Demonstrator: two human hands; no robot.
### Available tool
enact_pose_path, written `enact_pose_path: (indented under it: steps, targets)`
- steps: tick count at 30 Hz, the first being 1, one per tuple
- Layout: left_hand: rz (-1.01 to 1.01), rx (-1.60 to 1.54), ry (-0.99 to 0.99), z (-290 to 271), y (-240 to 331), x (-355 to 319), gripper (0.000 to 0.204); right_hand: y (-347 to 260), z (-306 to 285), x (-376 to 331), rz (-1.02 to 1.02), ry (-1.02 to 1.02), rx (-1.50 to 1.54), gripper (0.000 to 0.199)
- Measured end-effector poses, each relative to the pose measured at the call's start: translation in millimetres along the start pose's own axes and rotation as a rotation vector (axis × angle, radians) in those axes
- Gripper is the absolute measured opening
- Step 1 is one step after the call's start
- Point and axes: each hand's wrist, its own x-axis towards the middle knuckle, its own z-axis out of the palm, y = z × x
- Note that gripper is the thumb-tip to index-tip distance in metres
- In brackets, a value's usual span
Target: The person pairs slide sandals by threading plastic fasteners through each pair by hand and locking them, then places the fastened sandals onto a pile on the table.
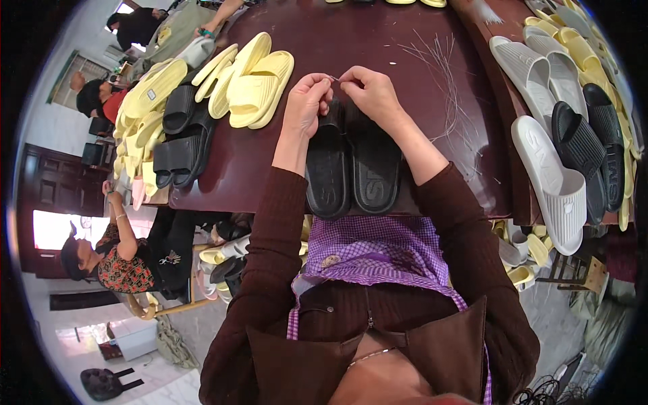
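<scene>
Small pale rectangular label (152,95) stuck on a yellow slipper (156,86) in the left pile, no packages, signs or screens seen

The pair of slippers (351,165) before the person is black, on a dark reddish-brown bench (270,145). The slippers at the left (250,81) are pale yellow, with black ones (182,135) beside them. At the right lie white slippers (550,179) and black slippers (594,142). The apron (378,253) has a purple and white check pattern, and the sleeves (270,256) are dark brown.
</scene>
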Motion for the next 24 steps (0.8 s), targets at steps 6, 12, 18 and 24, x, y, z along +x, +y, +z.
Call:
enact_pose_path:
  steps: [6,12,18,24]
  targets:
    - [0.003,0.022,0.006,2.0,-0.6,0.8,0.006,-1.5,-2.3,-0.4,-0.003,-0.016,-0.006,0.012]
    - [0.017,0.033,0.010,-0.3,-0.5,5.0,0.006,0.3,0.2,5.3,0.001,-0.022,-0.013,0.012]
    - [0.065,0.119,0.046,3.1,5.1,1.3,0.006,0.2,4.1,10.7,-0.068,-0.020,0.009,0.013]
    - [0.104,0.186,0.027,5.4,-3.2,-4.2,0.008,-9.4,0.6,-0.2,-0.040,0.005,0.004,0.011]
